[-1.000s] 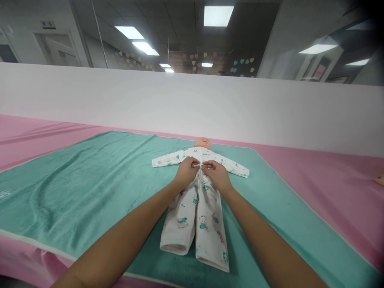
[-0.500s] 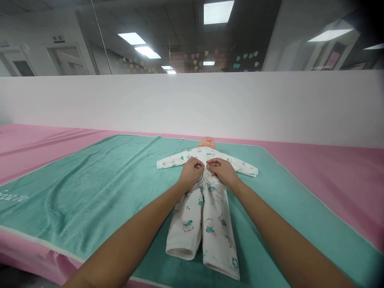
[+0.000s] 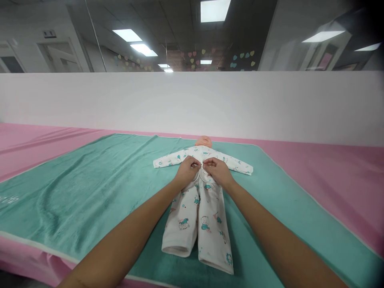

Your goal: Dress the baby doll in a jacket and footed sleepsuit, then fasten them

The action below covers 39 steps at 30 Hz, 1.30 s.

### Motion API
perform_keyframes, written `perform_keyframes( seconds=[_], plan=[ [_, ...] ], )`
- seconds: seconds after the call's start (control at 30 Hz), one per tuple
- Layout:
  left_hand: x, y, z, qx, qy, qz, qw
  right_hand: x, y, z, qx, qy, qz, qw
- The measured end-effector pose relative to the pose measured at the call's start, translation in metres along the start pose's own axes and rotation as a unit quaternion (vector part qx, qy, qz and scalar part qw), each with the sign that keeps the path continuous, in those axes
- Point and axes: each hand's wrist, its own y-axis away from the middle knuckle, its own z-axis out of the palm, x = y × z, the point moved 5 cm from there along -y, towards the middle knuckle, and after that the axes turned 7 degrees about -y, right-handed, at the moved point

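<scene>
A baby doll (image 3: pixel 203 141) lies on its back on a teal towel (image 3: pixel 90 180), dressed in a white romper (image 3: pixel 196 216) printed with small teal animals. Its sleeves are spread out to both sides and its legs point toward me. My left hand (image 3: pixel 186 171) and my right hand (image 3: pixel 218 171) sit side by side on the doll's chest. Both pinch the romper's front opening, fingertips almost touching at the middle seam.
The teal towel covers a pink padded surface (image 3: pixel 336 180) that stretches left and right. A low white partition (image 3: pixel 192 104) runs along the far edge. Beyond it are ceiling lights and a wall with pastel heart stickers.
My hands stay pinched at the romper's chest seam. The view has swayed slightly, so the doll sits a little further left than half a second ago.
</scene>
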Motion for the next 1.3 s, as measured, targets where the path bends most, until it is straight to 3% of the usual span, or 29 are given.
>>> perform_keyframes(
  seconds=[0.33, 0.63, 0.97, 1.3],
  plan=[
    [0.002, 0.001, 0.0, -0.008, -0.014, 0.024, 1.0, -0.004, 0.002, 0.0, 0.041, 0.127, -0.041, 0.99],
    [0.0, 0.001, 0.001, 0.001, -0.027, 0.015, 1.0, 0.001, 0.004, 0.005, -0.002, 0.05, -0.029, 0.998],
    [0.001, 0.003, 0.002, -0.005, -0.03, 0.057, 0.998, -0.001, 0.008, -0.003, 0.058, 0.025, -0.014, 0.998],
    [0.005, 0.004, -0.003, 0.012, -0.028, 0.058, 0.998, -0.005, 0.012, 0.001, 0.036, 0.083, -0.047, 0.995]
  ],
)
